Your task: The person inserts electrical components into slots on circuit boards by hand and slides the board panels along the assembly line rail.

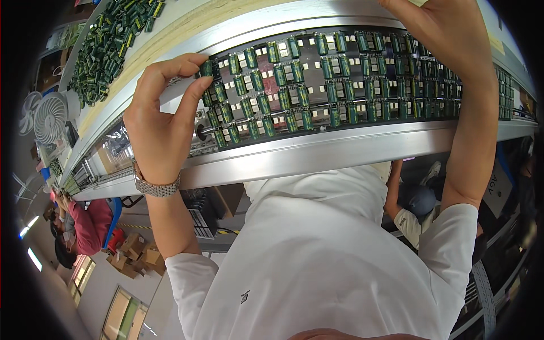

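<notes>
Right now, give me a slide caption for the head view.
Left hand pinches a green capacitor at the board edge; right hand rests above.

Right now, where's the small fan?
Head view, far left edge: the white fan sits on the bench beside the pile of green capacitors, left of the left hand.

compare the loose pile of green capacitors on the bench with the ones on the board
The loose pile lies jumbled on the pale bench, while the board capacitors sit in even rows on the dark board. The left hand pinches one at the board's corner; no hand touches the pile. Both are green cylinders.
</notes>
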{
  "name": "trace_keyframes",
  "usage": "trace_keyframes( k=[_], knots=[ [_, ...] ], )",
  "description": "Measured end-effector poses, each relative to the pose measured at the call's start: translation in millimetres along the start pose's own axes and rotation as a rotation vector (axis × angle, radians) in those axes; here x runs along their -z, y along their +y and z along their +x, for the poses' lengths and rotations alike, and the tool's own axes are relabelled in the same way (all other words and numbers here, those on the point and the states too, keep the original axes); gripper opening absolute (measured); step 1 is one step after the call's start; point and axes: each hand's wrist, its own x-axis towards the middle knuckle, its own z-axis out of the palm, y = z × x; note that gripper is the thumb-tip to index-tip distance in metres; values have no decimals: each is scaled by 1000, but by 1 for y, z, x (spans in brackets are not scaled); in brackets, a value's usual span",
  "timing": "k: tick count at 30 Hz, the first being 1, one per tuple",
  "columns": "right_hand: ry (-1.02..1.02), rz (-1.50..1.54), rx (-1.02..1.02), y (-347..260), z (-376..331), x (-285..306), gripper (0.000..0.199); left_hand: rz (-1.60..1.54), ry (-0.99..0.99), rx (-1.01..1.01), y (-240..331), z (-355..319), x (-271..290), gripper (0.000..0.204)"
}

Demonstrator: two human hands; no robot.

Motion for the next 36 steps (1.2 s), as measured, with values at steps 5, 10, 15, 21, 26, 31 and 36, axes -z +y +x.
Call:
trace_keyframes(
  k=[5,10,15,21,26,31,36],
  knots=[
    [-9,48,-34,-1,-3,-5,8,78,59,-21,4,-2,-6,18],
    [59,35,50,-25,-8,-28,9,98,76,-34,7,-3,-10,17],
    [-266,76,316,-46,-2,-42,18,143,89,-44,11,-4,-12,16],
    [-302,55,353,-54,-2,-53,23,121,95,-4,14,-4,-13,15],
    [-310,35,363,-57,-2,-52,25,286,45,-148,14,-1,-8,14],
    [-295,15,357,-59,-3,-54,31,370,41,-253,18,-4,-7,16],
    [-361,103,304,-56,-4,-53,34,303,75,-223,14,-4,-16,16]
  ],
)
